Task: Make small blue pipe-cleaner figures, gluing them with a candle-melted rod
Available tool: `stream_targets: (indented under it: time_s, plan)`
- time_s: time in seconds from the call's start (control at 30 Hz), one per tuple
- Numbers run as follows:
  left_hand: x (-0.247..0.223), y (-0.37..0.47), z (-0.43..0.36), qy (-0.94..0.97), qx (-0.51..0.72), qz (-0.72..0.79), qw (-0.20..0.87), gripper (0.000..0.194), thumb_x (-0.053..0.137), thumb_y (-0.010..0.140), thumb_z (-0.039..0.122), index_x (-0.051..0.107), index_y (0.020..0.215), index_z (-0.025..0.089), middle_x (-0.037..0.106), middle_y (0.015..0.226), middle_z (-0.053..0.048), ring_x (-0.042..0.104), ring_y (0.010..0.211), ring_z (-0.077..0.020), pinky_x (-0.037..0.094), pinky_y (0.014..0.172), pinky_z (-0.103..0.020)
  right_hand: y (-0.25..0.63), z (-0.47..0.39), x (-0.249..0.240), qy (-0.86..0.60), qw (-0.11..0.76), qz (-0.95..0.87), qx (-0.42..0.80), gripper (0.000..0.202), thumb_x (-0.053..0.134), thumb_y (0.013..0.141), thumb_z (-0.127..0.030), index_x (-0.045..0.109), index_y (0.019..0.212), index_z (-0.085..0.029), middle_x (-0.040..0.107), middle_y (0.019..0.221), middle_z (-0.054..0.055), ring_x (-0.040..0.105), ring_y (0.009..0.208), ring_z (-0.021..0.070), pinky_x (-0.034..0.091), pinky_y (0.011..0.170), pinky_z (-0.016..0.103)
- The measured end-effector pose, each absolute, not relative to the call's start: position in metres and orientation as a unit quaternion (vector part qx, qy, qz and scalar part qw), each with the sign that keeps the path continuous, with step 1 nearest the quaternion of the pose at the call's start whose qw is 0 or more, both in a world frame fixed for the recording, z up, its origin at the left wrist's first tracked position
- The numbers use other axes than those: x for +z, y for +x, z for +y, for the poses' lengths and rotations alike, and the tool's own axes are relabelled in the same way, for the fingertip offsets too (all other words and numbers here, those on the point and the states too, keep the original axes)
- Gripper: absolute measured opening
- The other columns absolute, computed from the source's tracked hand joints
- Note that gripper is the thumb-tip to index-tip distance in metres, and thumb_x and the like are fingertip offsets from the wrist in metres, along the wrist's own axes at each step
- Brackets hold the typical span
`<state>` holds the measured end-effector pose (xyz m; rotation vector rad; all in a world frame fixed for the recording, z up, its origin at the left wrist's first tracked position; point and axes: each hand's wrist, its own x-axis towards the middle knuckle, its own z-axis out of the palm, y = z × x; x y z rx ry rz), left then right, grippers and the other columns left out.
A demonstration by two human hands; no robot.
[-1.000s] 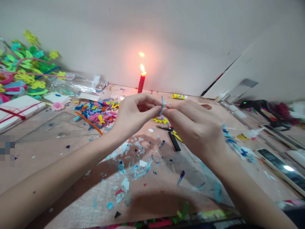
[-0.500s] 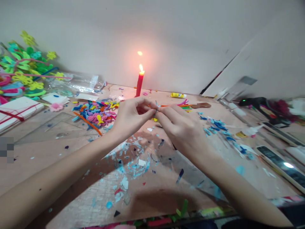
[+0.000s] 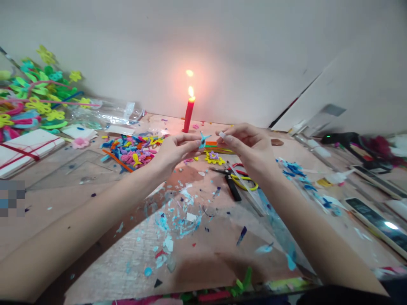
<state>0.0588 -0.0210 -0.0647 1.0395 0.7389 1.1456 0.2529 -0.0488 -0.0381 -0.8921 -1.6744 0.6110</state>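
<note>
My left hand [image 3: 178, 151] pinches a small light-blue piece with thin pointed tips [image 3: 203, 140] between thumb and fingers. Across a short gap, my right hand [image 3: 252, 146] has a small white piece [image 3: 221, 134] between its thumb and fingertip. Behind the hands stands a lit red candle [image 3: 188, 116], upright with a slight lean. Just below the gap lie a yellow and purple fuzzy flower [image 3: 214, 157] and orange and green fuzzy sticks [image 3: 216, 146]. Scissors with red and yellow handles [image 3: 246, 183] rest below my right hand, beside a clear strip [image 3: 249, 195].
Left of my left hand is a pile of colourful fuzzy pieces [image 3: 132, 150]. Fuzzy flowers [image 3: 38, 97] and a white box with red bands [image 3: 30, 150] crowd the far left. Blue bits [image 3: 294, 169], a glue bottle [image 3: 333, 178] and a phone [image 3: 375, 224] lie right.
My hands have moved apart from touching fingertips. The light-blue piece now shows in my left fingers and the white piece in my right. The scissors and yellow flower have come into sight.
</note>
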Motion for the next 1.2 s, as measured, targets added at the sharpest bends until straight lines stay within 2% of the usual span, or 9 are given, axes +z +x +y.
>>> stream_targets:
  time_s: [0.17,0.33,0.53,0.7,0.83,0.9,1.0,1.1,1.2]
  plan:
    - [-0.056,0.060,-0.031,0.504,0.520,0.332,0.605,0.015,0.080,0.072,0.023,0.072,0.082,0.016,0.074,0.078,-0.003,0.069,0.069,-0.0111,0.059,0.076,-0.026,0.251,-0.051,-0.041,-0.362,0.537,-0.699,0.303,0.015,0.070,0.085,-0.034,0.064,0.088,-0.021,0.072,0.087,0.001,0.070,0.083,0.0144,0.060,0.077,0.031]
    - [-0.053,0.061,-0.034,0.522,0.516,0.317,0.600,0.014,0.079,0.074,0.023,0.071,0.083,0.016,0.074,0.083,-0.003,0.069,0.072,-0.0105,0.058,0.076,-0.028,0.250,-0.050,-0.044,-0.376,0.543,-0.707,0.251,0.014,0.065,0.089,-0.033,0.060,0.091,-0.021,0.071,0.099,0.003,0.069,0.092,0.0139,0.058,0.082,0.031]
    - [-0.049,0.056,-0.033,0.558,0.516,0.309,0.573,0.015,0.077,0.076,0.025,0.072,0.087,0.018,0.075,0.087,-0.004,0.069,0.073,-0.0118,0.058,0.072,-0.025,0.254,-0.051,-0.038,-0.394,0.534,-0.736,0.134,0.009,0.061,0.087,-0.027,0.055,0.086,-0.021,0.063,0.086,-0.001,0.063,0.079,0.0126,0.052,0.071,0.028]
    - [-0.040,0.049,-0.033,0.590,0.512,0.319,0.537,0.015,0.076,0.075,0.024,0.072,0.088,0.017,0.074,0.086,-0.004,0.070,0.074,-0.0125,0.058,0.070,-0.023,0.254,-0.058,-0.036,-0.416,0.313,-0.844,0.128,0.003,0.059,0.087,-0.020,0.060,0.089,-0.019,0.066,0.085,0.001,0.062,0.075,0.0136,0.048,0.066,0.027]
    - [-0.035,0.046,-0.033,0.602,0.501,0.319,0.534,0.017,0.075,0.076,0.024,0.073,0.090,0.016,0.074,0.081,-0.006,0.071,0.074,-0.0145,0.059,0.071,-0.025,0.249,-0.061,-0.041,-0.406,0.160,-0.888,0.144,0.014,0.053,0.088,-0.015,0.067,0.090,-0.018,0.072,0.089,0.004,0.066,0.080,0.0154,0.049,0.073,0.028]
    - [-0.033,0.045,-0.034,0.609,0.500,0.320,0.526,0.016,0.075,0.076,0.024,0.074,0.090,0.015,0.075,0.083,-0.007,0.071,0.075,-0.0151,0.059,0.071,-0.026,0.248,-0.060,-0.042,-0.406,0.177,-0.886,0.137,0.017,0.051,0.088,-0.013,0.067,0.092,-0.018,0.073,0.093,0.005,0.066,0.085,0.0161,0.049,0.077,0.030]
    - [-0.029,0.045,-0.036,0.626,0.492,0.328,0.509,0.015,0.075,0.077,0.023,0.074,0.089,0.014,0.076,0.086,-0.009,0.072,0.076,-0.0158,0.058,0.071,-0.026,0.250,-0.056,-0.040,-0.421,0.292,-0.850,0.124,0.014,0.053,0.088,-0.015,0.065,0.095,-0.018,0.072,0.095,0.005,0.065,0.086,0.0164,0.050,0.076,0.031]
    - [-0.027,0.045,-0.036,0.648,0.481,0.339,0.484,0.016,0.075,0.076,0.021,0.073,0.090,0.013,0.077,0.089,-0.009,0.072,0.076,-0.0154,0.058,0.069,-0.025,0.250,-0.054,-0.038,-0.414,0.406,-0.801,0.151,0.012,0.059,0.089,-0.027,0.061,0.097,-0.019,0.068,0.097,0.005,0.064,0.090,0.0169,0.051,0.078,0.032]
    - [-0.028,0.044,-0.035,0.674,0.472,0.348,0.450,0.015,0.074,0.076,0.019,0.073,0.091,0.014,0.077,0.087,-0.008,0.072,0.076,-0.0144,0.057,0.067,-0.023,0.249,-0.056,-0.035,-0.411,0.457,-0.766,0.190,0.017,0.061,0.091,-0.037,0.060,0.097,-0.021,0.066,0.101,0.003,0.064,0.093,0.0163,0.051,0.082,0.033]
